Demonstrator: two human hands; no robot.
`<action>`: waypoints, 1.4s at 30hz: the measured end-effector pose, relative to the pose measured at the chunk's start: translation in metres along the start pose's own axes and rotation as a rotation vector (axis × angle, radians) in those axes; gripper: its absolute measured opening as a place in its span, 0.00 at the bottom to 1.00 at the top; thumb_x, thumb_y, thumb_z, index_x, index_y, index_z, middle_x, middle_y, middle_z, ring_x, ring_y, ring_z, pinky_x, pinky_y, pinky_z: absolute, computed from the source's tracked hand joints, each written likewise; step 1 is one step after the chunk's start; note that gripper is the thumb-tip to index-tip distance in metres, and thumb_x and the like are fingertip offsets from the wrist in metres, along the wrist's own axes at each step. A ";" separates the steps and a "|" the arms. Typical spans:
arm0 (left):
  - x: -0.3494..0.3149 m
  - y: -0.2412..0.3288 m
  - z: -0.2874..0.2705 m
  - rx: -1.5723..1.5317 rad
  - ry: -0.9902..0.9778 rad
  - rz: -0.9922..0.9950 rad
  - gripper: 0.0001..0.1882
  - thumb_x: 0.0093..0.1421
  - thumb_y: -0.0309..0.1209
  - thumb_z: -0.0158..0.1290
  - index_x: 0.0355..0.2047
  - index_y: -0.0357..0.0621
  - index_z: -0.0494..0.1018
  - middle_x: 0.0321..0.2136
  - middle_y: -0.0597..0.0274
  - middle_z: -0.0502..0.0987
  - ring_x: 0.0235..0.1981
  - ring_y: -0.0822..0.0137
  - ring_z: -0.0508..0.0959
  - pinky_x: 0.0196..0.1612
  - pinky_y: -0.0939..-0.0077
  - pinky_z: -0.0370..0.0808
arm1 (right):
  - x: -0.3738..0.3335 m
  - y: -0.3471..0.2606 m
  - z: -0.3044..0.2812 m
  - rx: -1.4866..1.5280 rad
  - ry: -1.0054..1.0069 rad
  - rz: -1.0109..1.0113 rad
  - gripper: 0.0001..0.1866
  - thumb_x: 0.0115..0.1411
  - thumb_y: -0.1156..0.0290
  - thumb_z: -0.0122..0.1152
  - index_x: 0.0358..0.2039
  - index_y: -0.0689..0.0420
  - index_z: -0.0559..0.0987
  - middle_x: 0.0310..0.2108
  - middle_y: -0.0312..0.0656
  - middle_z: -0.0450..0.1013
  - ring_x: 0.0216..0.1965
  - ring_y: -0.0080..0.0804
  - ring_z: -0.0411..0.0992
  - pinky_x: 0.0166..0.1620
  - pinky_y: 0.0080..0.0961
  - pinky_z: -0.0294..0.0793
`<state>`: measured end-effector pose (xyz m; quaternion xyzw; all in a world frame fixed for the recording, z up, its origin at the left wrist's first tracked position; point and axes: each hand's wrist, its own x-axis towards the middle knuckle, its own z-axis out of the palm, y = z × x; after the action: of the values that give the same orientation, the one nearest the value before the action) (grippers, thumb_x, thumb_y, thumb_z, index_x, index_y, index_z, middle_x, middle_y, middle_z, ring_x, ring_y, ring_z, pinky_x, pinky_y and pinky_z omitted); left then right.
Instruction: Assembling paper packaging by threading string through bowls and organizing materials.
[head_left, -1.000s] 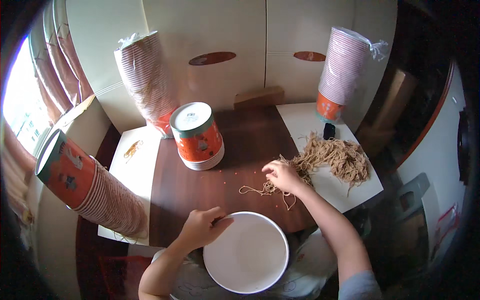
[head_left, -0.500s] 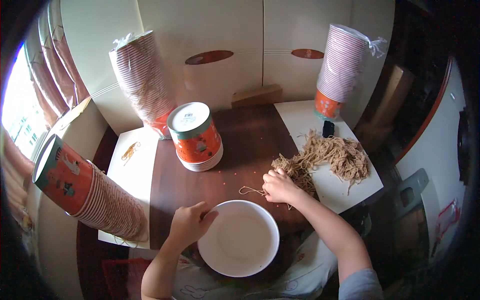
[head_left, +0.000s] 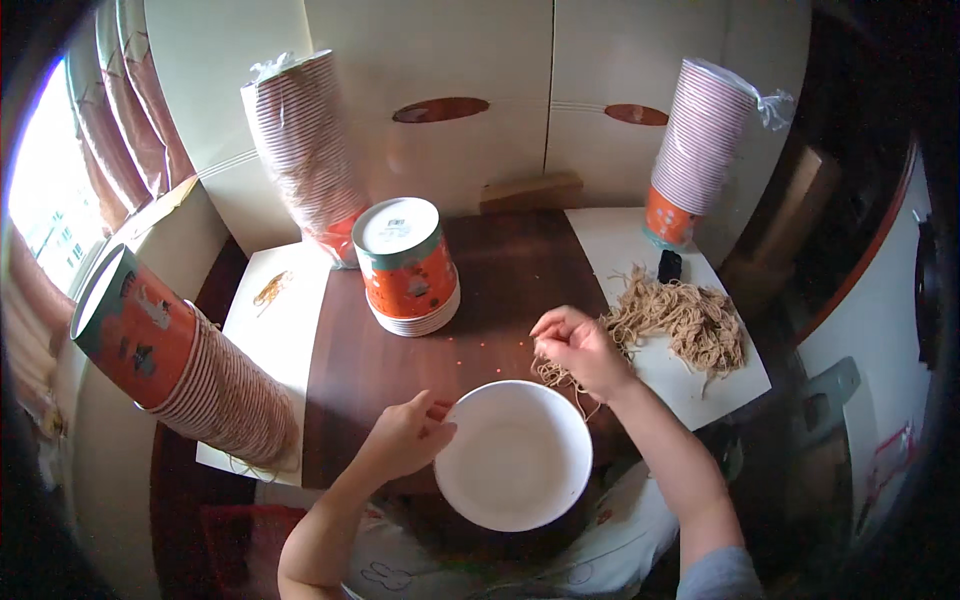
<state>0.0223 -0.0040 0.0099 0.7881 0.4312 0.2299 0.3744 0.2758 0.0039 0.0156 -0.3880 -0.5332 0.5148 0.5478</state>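
A round white-lined paper tub (head_left: 513, 455) stands mouth up in front of me at the table's near edge. My left hand (head_left: 408, 435) is at its left rim, fingers loosely curled and thumb apart, with nothing visible between them. Beyond the tub's right rim, my right hand (head_left: 582, 352) is raised with thumb and fingers pinched together. Thin strands hang below that hand, and it seems to grip one. They run beside a tangled heap of tan yarn (head_left: 690, 320); the fingertips partly hide the hold.
An upside-down orange tub stack (head_left: 412, 285) stands mid-table. Tall tub stacks rise at back left (head_left: 305, 150) and back right (head_left: 700, 150); another stack (head_left: 225, 395) leans at left. A small black object (head_left: 670, 265) lies by the yarn. A few strands (head_left: 272, 288) lie on the left white board.
My right hand has lifted from the yarn, moving up and slightly right. The open tub and my left hand have shifted right. The whole view has also shifted slightly.
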 end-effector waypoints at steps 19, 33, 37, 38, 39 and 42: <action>-0.006 0.010 0.025 -0.417 -0.336 -0.199 0.22 0.53 0.36 0.52 0.42 0.34 0.60 0.30 0.54 0.74 0.28 0.70 0.75 0.28 0.78 0.74 | -0.035 0.001 0.042 -1.038 -0.404 -0.481 0.06 0.42 0.72 0.58 0.24 0.53 0.78 0.26 0.34 0.71 0.33 0.31 0.69 0.38 0.27 0.68; -0.006 0.006 0.027 -0.391 -0.342 -0.088 0.24 0.51 0.36 0.54 0.43 0.35 0.59 0.31 0.54 0.73 0.29 0.72 0.74 0.30 0.78 0.73 | -0.036 0.005 0.049 -0.981 -0.327 -0.427 0.04 0.44 0.71 0.58 0.23 0.54 0.77 0.21 0.38 0.71 0.27 0.34 0.69 0.31 0.29 0.70; -0.007 0.006 0.025 -0.336 -0.346 -0.083 0.24 0.51 0.36 0.54 0.42 0.35 0.59 0.30 0.54 0.73 0.28 0.72 0.75 0.29 0.79 0.72 | -0.036 0.005 0.050 -0.996 -0.325 -0.416 0.04 0.44 0.70 0.57 0.23 0.54 0.77 0.21 0.38 0.71 0.26 0.34 0.69 0.31 0.29 0.70; -0.006 0.006 0.025 -0.339 -0.347 -0.079 0.24 0.51 0.36 0.54 0.42 0.35 0.59 0.30 0.54 0.73 0.27 0.71 0.75 0.29 0.79 0.72 | -0.036 0.006 0.050 -0.997 -0.325 -0.415 0.04 0.44 0.70 0.57 0.23 0.54 0.77 0.21 0.38 0.71 0.26 0.34 0.69 0.31 0.29 0.70; -0.006 0.007 0.025 -0.343 -0.347 -0.075 0.24 0.52 0.36 0.54 0.42 0.34 0.59 0.29 0.55 0.73 0.27 0.71 0.75 0.29 0.79 0.72 | -0.037 0.007 0.051 -1.010 -0.333 -0.407 0.04 0.45 0.70 0.57 0.23 0.54 0.77 0.21 0.37 0.71 0.26 0.33 0.69 0.31 0.29 0.70; -0.006 0.002 0.028 -0.375 -0.336 -0.052 0.24 0.51 0.37 0.54 0.42 0.34 0.60 0.29 0.55 0.73 0.26 0.71 0.75 0.29 0.78 0.72 | -0.037 0.006 0.052 -1.013 -0.341 -0.397 0.04 0.45 0.70 0.57 0.23 0.54 0.77 0.21 0.38 0.71 0.26 0.34 0.69 0.31 0.29 0.70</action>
<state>0.0392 -0.0212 -0.0064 0.7206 0.3331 0.1620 0.5861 0.2274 -0.0377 0.0095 -0.4060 -0.8571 0.1375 0.2857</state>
